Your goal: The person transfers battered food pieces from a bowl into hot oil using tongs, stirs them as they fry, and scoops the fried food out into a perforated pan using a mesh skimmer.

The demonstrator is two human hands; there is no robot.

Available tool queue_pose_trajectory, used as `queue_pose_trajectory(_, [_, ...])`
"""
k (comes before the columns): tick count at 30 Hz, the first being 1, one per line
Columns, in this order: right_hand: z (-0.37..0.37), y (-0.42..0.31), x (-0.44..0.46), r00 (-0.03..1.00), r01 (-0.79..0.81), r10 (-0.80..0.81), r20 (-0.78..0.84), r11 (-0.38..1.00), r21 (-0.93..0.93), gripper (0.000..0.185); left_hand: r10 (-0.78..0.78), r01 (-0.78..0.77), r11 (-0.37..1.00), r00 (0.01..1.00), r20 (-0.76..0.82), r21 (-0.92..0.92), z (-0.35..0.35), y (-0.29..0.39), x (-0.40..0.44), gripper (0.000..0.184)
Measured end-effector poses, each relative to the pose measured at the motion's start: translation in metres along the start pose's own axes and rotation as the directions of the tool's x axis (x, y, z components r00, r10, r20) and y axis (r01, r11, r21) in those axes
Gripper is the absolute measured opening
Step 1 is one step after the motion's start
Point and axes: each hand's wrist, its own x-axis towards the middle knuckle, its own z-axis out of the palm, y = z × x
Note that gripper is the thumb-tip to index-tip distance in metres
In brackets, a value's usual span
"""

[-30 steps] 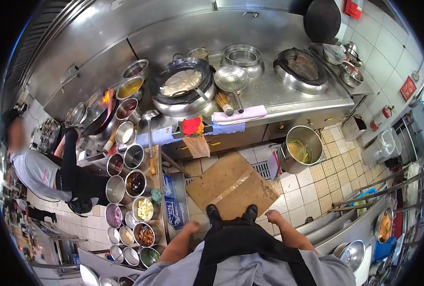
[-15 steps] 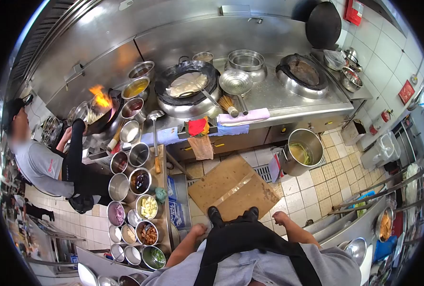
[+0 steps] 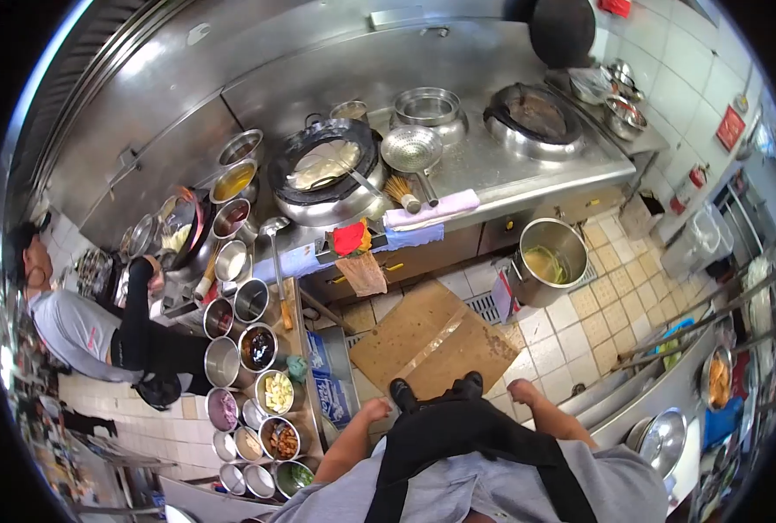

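My left hand [image 3: 375,410] hangs low beside my body, near the ingredient counter, its fingers curled. On the other side my right hand [image 3: 522,391] hangs over the tiled floor, also with curled fingers. Whether either hand holds anything small cannot be made out. Ahead of me a wok [image 3: 297,166] holds pale food, with a long-handled tool resting across it. A perforated strainer [image 3: 412,148] lies on the steel range beside a bamboo brush [image 3: 403,192]. A ladle [image 3: 274,228] lies along the left edge of the range, its wooden handle over the counter.
Steel containers [image 3: 278,391] of ingredients line the left counter. A co-worker [image 3: 87,336] stands at another wok on the far left. A tall pot [image 3: 552,261] stands on the floor to the right, near cardboard [image 3: 431,336]. Metal bowls [image 3: 664,440] lie at lower right.
The view has shifted slightly. Flames at the co-worker's wok have died down from half a second ago, and the co-worker's arm has moved. Both my hands still hang with curled fingers.
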Motion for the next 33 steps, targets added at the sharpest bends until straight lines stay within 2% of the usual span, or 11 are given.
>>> queue_pose_trajectory(2, [0.020, 0.016, 0.008, 0.996, 0.083, -0.086, -0.025, 0.992, -0.096, 0.023, -0.243, 0.245, 0.941, 0.969, 0.037, -0.234, -0.003, 0.027, -0.020, 0.021])
queue_pose_trajectory(5, [0.011, 0.005, -0.007, 0.994, -0.083, 0.089, -0.068, 0.993, 0.083, 0.022, 0.186, -0.178, 0.973, 0.982, -0.039, 0.150, -0.004, 0.036, -0.032, 0.019])
queue_pose_trajectory(8, [0.012, 0.004, -0.008, 0.993, -0.067, 0.074, -0.089, 0.995, 0.075, 0.023, -0.054, 0.052, 0.983, 0.999, -0.007, -0.176, 0.001, 0.029, -0.032, 0.020])
queue_pose_trajectory(12, [-0.003, -0.013, -0.024, 0.980, -0.181, 0.194, -0.037, 0.957, 0.227, 0.026, -0.168, 0.164, 0.979, 0.986, -0.024, -0.123, -0.010, 0.054, -0.057, 0.023])
queue_pose_trajectory(20, [0.017, -0.009, -0.017, 0.955, -0.244, 0.294, -0.029, 0.841, 0.483, 0.029, -0.242, 0.233, 0.955, 0.970, -0.028, -0.186, -0.023, 0.062, -0.066, 0.017])
queue_pose_trajectory(22, [0.023, 0.000, -0.009, 0.965, 0.005, 0.047, -0.257, 0.980, 0.198, 0.027, -0.164, 0.143, 0.866, 0.986, -0.002, -0.479, -0.019, 0.051, -0.055, 0.010])
queue_pose_trajectory(26, [0.009, -0.008, -0.007, 0.960, -0.193, 0.253, -0.121, 0.910, 0.367, 0.025, -0.128, 0.122, 0.951, 0.992, 0.000, -0.282, -0.014, 0.034, -0.040, 0.005])
queue_pose_trajectory(28, [0.036, 0.017, 0.016, 0.972, -0.068, 0.124, -0.199, 0.962, 0.264, 0.026, -0.171, 0.166, 0.373, 0.979, 0.108, -0.913, -0.009, 0.011, -0.024, 0.003])
queue_pose_trajectory(30, [0.039, 0.024, 0.016, 0.965, 0.048, -0.007, -0.264, 0.988, 0.149, 0.026, -0.217, 0.120, 0.537, 0.976, 0.001, -0.835, -0.006, 0.026, -0.030, 0.005])
queue_pose_trajectory(32, [0.009, -0.005, 0.001, 0.948, -0.155, 0.264, -0.178, 0.871, 0.466, 0.028, -0.166, 0.118, 0.841, 0.985, -0.044, -0.529, -0.006, 0.027, -0.032, 0.011])
queue_pose_trajectory(33, [0.008, -0.007, 0.001, 0.944, -0.148, 0.263, -0.199, 0.877, 0.456, 0.030, -0.063, 0.036, 0.661, 0.998, -0.009, -0.749, 0.000, 0.009, -0.025, 0.016])
